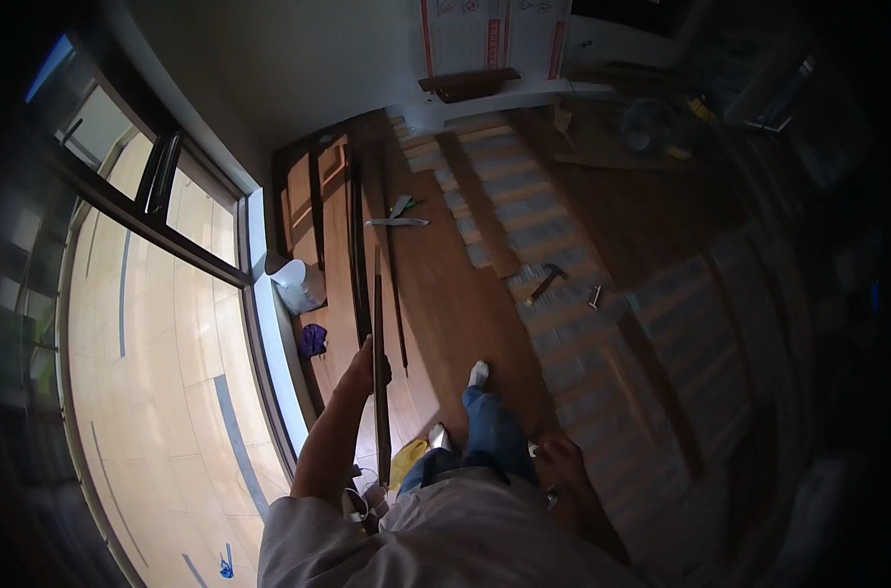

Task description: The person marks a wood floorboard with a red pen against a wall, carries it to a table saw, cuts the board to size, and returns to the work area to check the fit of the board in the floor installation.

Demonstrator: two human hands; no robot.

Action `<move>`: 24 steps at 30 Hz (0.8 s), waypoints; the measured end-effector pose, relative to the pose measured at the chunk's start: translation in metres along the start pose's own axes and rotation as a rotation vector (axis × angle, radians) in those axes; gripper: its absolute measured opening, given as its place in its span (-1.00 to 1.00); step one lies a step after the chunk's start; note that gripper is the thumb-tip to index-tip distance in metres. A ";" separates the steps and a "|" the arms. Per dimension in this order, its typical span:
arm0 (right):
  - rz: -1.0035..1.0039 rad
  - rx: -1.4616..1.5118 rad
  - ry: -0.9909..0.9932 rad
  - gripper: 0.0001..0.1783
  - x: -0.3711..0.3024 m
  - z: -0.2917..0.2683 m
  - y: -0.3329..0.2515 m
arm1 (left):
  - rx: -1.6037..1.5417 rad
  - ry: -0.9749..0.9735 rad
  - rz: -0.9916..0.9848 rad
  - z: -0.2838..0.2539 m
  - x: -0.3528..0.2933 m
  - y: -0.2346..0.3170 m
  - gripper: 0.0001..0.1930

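Observation:
My left hand (366,367) is closed around a long, narrow wooden floorboard (380,323), seen edge-on and held upright in front of my left side. Its far end points toward several loose boards (330,206) lying by the window wall. My right hand (561,461) hangs low beside my right hip, dark and unclear; whether anything is in its fingers does not show. A claw hammer (547,282) lies ahead to the right, on the bare strips at the edge of the laid wooden floor (465,294). Close to it is a small pale metal piece (595,295).
Slatted, unboarded ground (583,363) stretches to the right. Along the left run a large window (240,255), a white bag (297,284) and a purple bundle (313,339). Pale tools (398,221) lie ahead. A yellow bag (407,461) is by my feet; a fan (651,127) stands far right.

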State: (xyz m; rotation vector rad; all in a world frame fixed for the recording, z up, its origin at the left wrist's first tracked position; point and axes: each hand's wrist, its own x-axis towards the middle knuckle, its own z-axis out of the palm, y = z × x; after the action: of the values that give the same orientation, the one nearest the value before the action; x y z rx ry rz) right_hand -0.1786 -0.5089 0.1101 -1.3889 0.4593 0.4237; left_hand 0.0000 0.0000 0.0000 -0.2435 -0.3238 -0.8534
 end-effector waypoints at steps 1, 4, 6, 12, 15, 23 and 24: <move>0.003 -0.023 0.013 -0.84 0.018 0.002 -0.018 | 0.114 0.333 0.115 -0.016 0.048 0.016 -0.16; 0.156 0.155 -0.103 -0.70 0.072 0.020 -0.066 | 0.576 1.538 0.330 -0.034 0.162 0.061 -0.20; 0.010 0.193 -0.274 -0.54 0.103 0.035 -0.121 | 0.676 1.693 0.376 -0.042 0.249 0.073 -0.18; -0.032 0.109 -0.388 -0.35 0.171 0.071 -0.220 | 0.912 2.102 0.213 -0.072 0.339 0.117 -0.09; 0.024 0.000 -0.202 -0.39 0.198 0.083 -0.262 | 0.892 2.107 0.155 -0.080 0.386 0.134 -0.10; 0.001 -0.160 0.010 -0.50 0.296 0.157 -0.315 | 0.642 2.138 0.032 -0.127 0.412 0.202 -0.08; 0.000 -0.157 0.138 -0.49 0.309 0.155 -0.326 | 0.615 2.075 -0.112 -0.125 0.448 0.200 -0.13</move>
State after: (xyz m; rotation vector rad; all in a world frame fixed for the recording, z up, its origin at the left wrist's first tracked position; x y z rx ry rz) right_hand 0.2659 -0.3945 0.2321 -1.5764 0.5477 0.3711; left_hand 0.4509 -0.2267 0.0361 1.2332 1.3485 -0.6912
